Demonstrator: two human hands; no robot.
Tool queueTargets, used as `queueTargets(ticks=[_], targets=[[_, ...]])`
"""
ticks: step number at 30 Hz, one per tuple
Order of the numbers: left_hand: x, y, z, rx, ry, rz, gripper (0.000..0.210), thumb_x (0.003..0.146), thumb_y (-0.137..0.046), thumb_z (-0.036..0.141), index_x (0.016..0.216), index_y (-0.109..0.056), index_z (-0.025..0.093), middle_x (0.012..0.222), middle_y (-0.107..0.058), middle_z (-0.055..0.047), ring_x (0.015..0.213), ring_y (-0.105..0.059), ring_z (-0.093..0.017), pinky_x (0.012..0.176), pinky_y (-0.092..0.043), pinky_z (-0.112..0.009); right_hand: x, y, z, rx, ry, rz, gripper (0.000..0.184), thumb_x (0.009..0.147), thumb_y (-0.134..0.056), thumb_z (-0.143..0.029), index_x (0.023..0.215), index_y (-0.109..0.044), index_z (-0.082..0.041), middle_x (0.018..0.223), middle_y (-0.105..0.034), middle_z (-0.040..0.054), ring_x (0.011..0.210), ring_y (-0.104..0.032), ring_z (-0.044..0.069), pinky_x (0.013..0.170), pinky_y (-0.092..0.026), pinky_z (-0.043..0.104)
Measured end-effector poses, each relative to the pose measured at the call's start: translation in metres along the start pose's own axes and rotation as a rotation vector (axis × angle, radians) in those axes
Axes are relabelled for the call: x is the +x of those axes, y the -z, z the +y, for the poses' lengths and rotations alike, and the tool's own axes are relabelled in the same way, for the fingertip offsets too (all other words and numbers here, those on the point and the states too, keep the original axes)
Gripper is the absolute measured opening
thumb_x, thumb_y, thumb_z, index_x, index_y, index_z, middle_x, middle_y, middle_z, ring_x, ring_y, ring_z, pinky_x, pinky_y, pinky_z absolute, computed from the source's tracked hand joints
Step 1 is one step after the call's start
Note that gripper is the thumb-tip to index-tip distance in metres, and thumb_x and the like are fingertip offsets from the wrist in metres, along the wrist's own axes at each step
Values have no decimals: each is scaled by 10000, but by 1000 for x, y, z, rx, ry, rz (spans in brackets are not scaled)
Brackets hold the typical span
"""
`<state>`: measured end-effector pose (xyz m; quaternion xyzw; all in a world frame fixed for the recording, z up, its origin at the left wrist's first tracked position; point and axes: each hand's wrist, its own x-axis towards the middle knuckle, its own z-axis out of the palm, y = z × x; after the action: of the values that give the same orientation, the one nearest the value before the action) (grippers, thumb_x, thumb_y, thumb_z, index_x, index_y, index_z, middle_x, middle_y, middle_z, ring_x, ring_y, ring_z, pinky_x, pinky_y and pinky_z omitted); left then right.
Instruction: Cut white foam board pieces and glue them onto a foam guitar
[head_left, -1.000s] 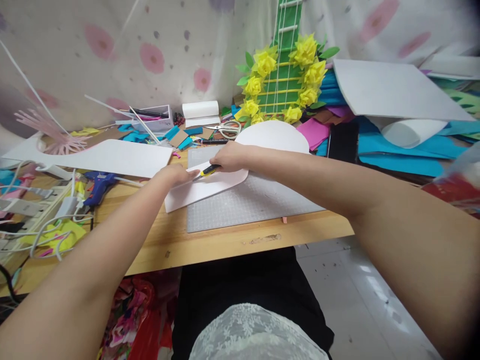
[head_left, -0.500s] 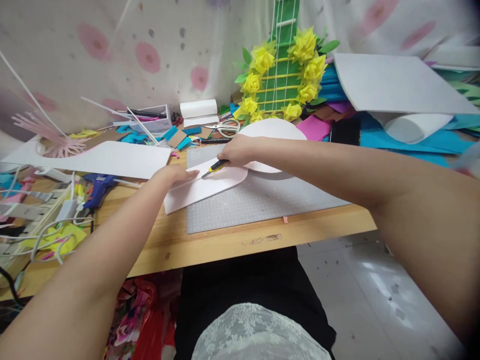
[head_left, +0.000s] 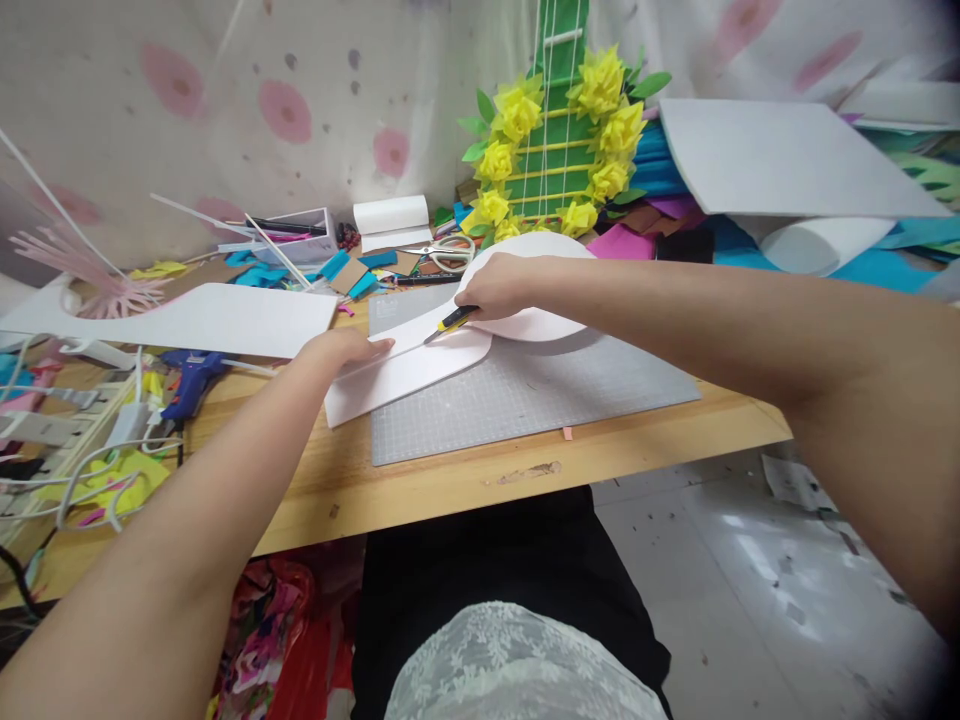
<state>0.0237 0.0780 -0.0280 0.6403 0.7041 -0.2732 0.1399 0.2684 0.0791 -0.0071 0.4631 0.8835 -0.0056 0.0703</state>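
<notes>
My right hand (head_left: 496,284) grips a yellow-and-black utility knife (head_left: 454,320), its blade tip resting on a white foam board (head_left: 420,370). A cut line runs along the board from the blade toward my left hand (head_left: 341,348). That hand lies on the board's left part, pressing it down, with some of its fingers hidden from view. A rounded white portion (head_left: 536,325) spreads behind and beneath my right hand. Under the board is a grey gridded cutting mat (head_left: 517,395), and the board's left end sticks out past the mat.
Scissors (head_left: 450,252) lie behind the mat among paper scraps. A green guitar shape (head_left: 551,185) with yellow paper flowers stands at the back. To the left are another white board (head_left: 255,318), a blue glue gun (head_left: 193,380) and tangled cables. White sheets (head_left: 795,155) are piled at right.
My right hand has drawn the knife a short way to the right along the board, lengthening the line behind the blade. My left hand stays pressed on the board. The view has shifted slightly.
</notes>
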Motion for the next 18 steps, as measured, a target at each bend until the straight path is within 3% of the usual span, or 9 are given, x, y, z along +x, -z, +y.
queueTargets(ticks=[9, 14, 18], targets=[[5, -4, -1, 15, -18, 51, 956, 651, -322, 788, 1292, -471, 95, 1254, -528, -199, 1049, -555, -357, 805, -447, -394, -4, -2, 12, -4, -14, -71, 431, 911, -333, -448, 937, -658, -166, 940, -661, 87, 993, -538, 242, 808, -352, 416], [5, -3, -1, 31, -22, 40, 913, 683, -314, 758, 1256, -506, 73, 1119, -609, -218, 989, -585, -362, 776, -456, -399, -9, 1, 18, 17, -132, -7, 476, 938, -264, -416, 916, -667, -163, 893, -665, 83, 967, -550, 225, 787, -361, 410], [4, -2, 1, 36, -32, 26, 900, 702, -303, 742, 1261, -497, 64, 1088, -622, -224, 975, -593, -363, 783, -456, -402, -15, 8, 19, 18, -138, -95, 474, 922, -286, -455, 907, -671, -179, 909, -667, 78, 965, -553, 222, 791, -368, 409]])
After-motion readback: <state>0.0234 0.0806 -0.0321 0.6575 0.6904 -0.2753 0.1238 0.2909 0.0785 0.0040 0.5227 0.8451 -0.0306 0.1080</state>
